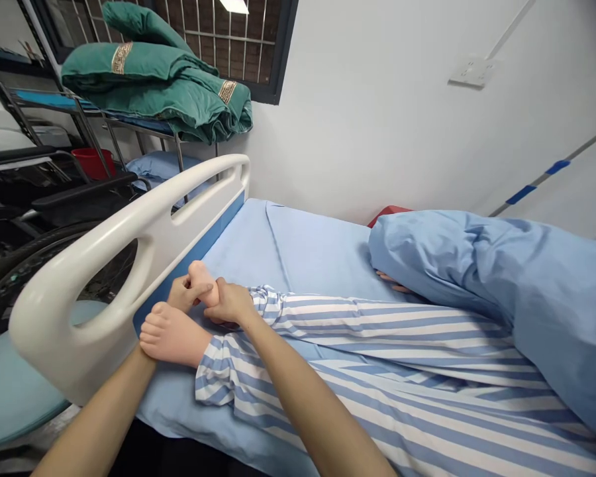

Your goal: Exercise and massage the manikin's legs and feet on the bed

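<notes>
Here we are at a hospital bed [298, 245] with a pale blue sheet, and the white side rail [163, 255] is our marker for everything. On the outer side of that rail stands a black wheelchair [54, 199], with a metal rack [89, 116] behind it. The rack carries folded green quilts [153, 86], a blue pillow [161, 165] sits under them, and a red bucket [93, 162] shows low down behind the chair.

Inside the rail, a lying figure in blue-and-white striped trousers [377, 338] stretches away along the mattress, with a bunched blue quilt [491, 291] heaped well past the rail. A small hand [392, 281] peeks out from under that quilt.

Now to the action, right beside the rail: two bare feet, and the person's hands are on both! The near foot [171, 338] lies on its side, toes pointing at the rail, and the left hand [179, 298] is behind it, mostly hidden, its fingers [181, 295] curling up around the foot. The far foot [201, 278] stands toes-up, just inboard of the rail, gripped at the ankle by the right hand [231, 301], with the thumb [207, 289] pressed across it. Those fingers are closed narrow around the foot, and the two feet are touching.
</notes>
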Motion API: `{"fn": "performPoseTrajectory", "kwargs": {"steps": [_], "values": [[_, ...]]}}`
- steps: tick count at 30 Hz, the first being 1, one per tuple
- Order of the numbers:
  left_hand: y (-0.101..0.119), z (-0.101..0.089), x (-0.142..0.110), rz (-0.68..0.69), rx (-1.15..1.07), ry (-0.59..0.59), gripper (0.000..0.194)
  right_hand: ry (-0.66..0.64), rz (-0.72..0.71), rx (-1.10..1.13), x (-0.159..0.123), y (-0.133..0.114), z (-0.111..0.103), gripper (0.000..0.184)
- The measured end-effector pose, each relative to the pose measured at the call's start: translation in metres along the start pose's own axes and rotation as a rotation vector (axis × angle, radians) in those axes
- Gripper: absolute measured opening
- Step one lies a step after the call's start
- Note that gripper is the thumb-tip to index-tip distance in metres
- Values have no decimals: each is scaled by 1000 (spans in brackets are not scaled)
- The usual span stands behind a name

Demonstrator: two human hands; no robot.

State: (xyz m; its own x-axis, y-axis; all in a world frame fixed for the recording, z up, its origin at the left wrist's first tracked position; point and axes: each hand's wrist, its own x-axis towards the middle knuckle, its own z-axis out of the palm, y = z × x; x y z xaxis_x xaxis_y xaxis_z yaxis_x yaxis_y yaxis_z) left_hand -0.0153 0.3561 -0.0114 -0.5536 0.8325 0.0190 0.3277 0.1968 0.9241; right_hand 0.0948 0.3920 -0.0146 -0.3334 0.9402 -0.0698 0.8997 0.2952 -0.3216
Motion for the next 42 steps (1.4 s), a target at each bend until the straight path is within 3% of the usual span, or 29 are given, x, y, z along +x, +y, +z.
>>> {"fn": "performPoseTrajectory", "kwargs": {"steps": [3, 5, 8, 14, 19, 25, 33, 39, 42], "values": [[2, 2, -26, -48, 279, 517, 32, 6, -7, -5, 1, 0, 1, 59], [3, 3, -32, -1, 446, 664, 35, 9, -8, -6, 1, 0, 0, 58], [5, 2, -30, 37, 488, 647, 36, 3, 4, -8, 0, -2, -2, 57], [5, -1, -29, 49, 373, 620, 33, -18, 43, 21, -5, -6, -7, 56], [3, -3, -29, 109, 353, 523, 29, -1, 29, 7, -4, -8, -8, 55], [6, -3, -30, 95, 377, 667, 25, -3, 48, 14, -4, -8, -7, 56], [4, 0, -29, 69, 619, 692, 33, -14, 42, 21, -4, -5, -5, 56], [-1, 2, -26, 79, 550, 671, 38, 6, 28, 19, -2, -4, -3, 57], [-2, 2, -27, 74, 621, 647, 41, 0, 39, 19, -1, -5, -2, 57]]}}
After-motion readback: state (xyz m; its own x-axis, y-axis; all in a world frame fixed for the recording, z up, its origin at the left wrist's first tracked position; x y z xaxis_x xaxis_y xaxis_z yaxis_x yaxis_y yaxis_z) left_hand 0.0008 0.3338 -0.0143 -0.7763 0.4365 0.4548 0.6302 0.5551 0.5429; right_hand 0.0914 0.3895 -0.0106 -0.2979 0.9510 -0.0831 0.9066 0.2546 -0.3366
